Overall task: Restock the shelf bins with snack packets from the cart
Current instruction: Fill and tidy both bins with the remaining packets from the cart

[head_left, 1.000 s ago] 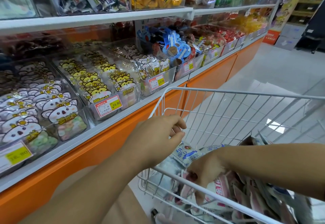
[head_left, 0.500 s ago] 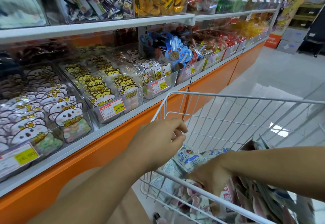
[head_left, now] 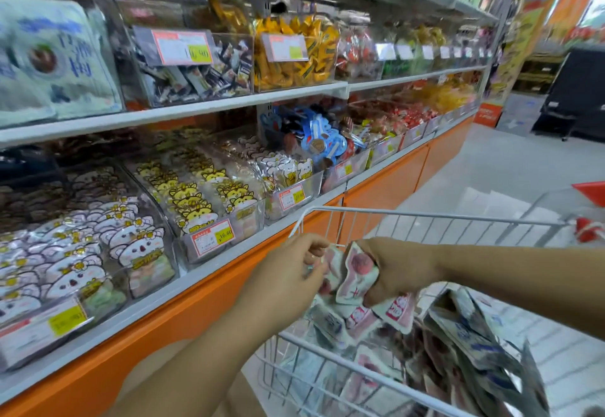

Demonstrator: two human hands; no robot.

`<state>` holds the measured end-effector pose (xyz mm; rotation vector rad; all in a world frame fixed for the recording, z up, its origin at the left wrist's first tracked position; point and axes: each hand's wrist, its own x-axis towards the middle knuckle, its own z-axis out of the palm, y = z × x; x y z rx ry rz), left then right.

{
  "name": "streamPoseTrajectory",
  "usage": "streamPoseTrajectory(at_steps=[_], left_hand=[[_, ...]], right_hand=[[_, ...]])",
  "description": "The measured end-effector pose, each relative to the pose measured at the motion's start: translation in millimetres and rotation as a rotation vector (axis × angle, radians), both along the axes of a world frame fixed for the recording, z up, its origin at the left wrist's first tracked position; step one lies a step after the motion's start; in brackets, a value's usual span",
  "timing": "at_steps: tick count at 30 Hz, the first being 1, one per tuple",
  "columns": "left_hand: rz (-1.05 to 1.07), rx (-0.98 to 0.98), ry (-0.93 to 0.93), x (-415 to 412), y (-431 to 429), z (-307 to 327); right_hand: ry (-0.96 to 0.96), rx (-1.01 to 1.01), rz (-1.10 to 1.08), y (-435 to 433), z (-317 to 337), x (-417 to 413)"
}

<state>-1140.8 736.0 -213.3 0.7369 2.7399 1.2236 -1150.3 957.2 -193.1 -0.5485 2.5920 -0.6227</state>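
R hand grips a loose bunch of pink packets at lower centre, above the cart. L hand has curled fingers just beside them; holding or not, cannot tell. Risk: 1 or 2 packets may slip out before reaching the bins at left.
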Motion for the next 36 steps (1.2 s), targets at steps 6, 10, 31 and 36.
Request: streamPoseTrajectory(at_steps=[6,10,31,36], left_hand=[[-0.010,0.361,-0.212,6,-10,15],[0.009,0.626,-0.216,4,-9,27],[0.223,0.427,0.007,3,-14,1],[0.180,0.403,0.010,2,-13,-3]], right_hand=[[0.114,-0.262,-0.144,-2,68,10],[0.140,-0.372,-0.220,-22,86,22],[-0.282,0.269,-0.136,8,-71,37],[-0.292,0.440,0.034,0,-104,49]])
